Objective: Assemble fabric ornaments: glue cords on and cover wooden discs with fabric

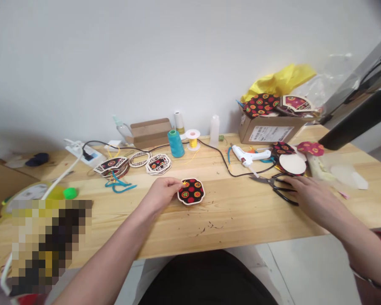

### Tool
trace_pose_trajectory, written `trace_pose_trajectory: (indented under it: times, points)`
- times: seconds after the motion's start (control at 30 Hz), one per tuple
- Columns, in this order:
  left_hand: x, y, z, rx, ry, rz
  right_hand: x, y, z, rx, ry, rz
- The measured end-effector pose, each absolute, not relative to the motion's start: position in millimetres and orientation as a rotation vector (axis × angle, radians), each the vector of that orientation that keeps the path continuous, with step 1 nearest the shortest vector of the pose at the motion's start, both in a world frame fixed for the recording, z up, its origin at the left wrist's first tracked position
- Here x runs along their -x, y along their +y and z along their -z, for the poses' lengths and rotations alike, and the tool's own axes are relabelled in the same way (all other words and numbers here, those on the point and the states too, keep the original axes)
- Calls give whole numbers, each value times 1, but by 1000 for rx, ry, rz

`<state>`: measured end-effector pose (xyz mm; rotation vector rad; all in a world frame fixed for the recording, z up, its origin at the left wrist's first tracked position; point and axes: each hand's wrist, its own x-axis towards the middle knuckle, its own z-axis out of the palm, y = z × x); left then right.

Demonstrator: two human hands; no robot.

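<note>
My left hand (161, 193) pinches the left edge of a small fabric-covered piece (192, 192), black with red and yellow dots, lying flat on the wooden table (228, 216). My right hand (307, 192) rests over the handles of black scissors (273, 183), fingers curled on them, blades pointing left. A white glue gun (250, 156) lies just beyond the scissors, its dark cord running left across the table.
Stacks of cut wooden frames (158, 164) and a teal thread cone (176, 143) sit mid-table. A cardboard box (269, 127) of fabric pieces stands back right, with loose rounds (292, 164) beside it. A power strip (85, 154) and green cap (70, 193) lie left.
</note>
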<state>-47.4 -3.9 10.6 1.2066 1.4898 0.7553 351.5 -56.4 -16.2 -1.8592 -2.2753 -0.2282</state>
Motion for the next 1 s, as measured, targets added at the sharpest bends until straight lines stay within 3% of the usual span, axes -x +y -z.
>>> trace_pose_trajectory:
  times: [0.2, 0.63, 1.0]
  points:
    - [44, -14, -12, -1322, 1522, -707, -301, -62, 5, 1791, -2295, 354]
    - [53, -44, -19, -1585, 1559, -905, -201, -74, 4, 1319, -2357, -192]
    - [47, -55, 1, -1522, 1482, -1140, -177, -68, 0, 1334, -2102, -547]
